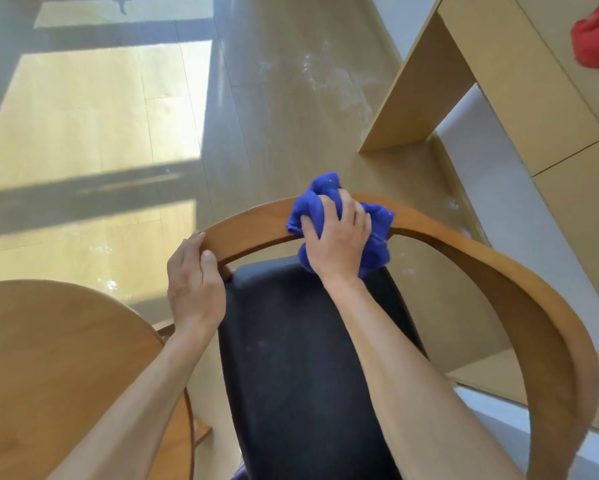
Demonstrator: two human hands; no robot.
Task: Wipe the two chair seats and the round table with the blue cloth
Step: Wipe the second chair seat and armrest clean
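Our forearms reach over the dark seat (308, 358); our right hand (336, 244) clutches the blue cloth (317, 199) on the chair rail (256, 223), our left hand (194, 282) grips that rail. The round table (48, 358) looks not yet wiped.

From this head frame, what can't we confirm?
- Second chair: not in the head view.
- Round table: the left and bottom edges crop it.
- Dark chair seat: both forearms cover parts of it, and the bottom edge cuts its front.
- Curved wooden backrest: the blue cloth and right hand hide its middle; the left hand covers its left end.
- Red object: cropped at right, identity unclear.
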